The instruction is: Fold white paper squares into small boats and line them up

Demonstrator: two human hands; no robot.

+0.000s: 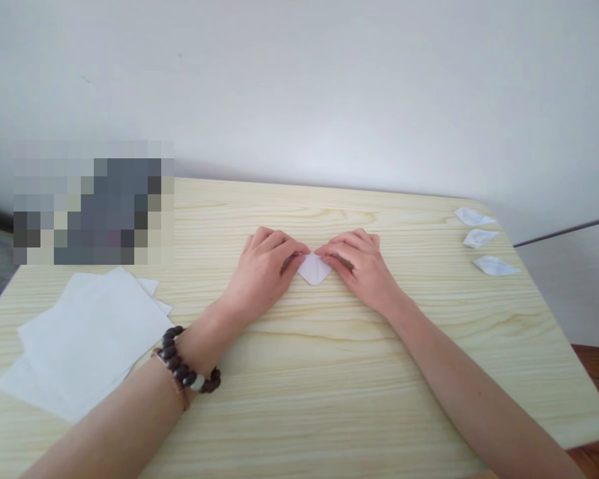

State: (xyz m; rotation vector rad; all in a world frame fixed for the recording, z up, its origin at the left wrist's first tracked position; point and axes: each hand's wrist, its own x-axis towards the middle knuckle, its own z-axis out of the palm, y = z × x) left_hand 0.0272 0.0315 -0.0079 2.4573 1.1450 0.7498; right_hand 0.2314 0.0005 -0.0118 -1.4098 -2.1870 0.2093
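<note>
A small folded piece of white paper (pixel 315 270) is held between my hands, just above or on the middle of the table. It has a creased line down its centre and a blunt lower tip. My left hand (pixel 272 261) pinches its upper left edge between thumb and fingers. At the upper right edge, my right hand (pixel 357 264) pinches it the same way. The fingertips of both hands nearly meet at the top and cover part of the paper.
Loose white sheets (pixel 97 339) lie overlapping at the left, close to my left forearm. Three folded paper pieces (pixel 480 238) sit in a column near the right edge of the wooden table (pixel 299 412). A pixelated dark object (pixel 114 213) is at the back left. Behind stands a white wall (pixel 299 86).
</note>
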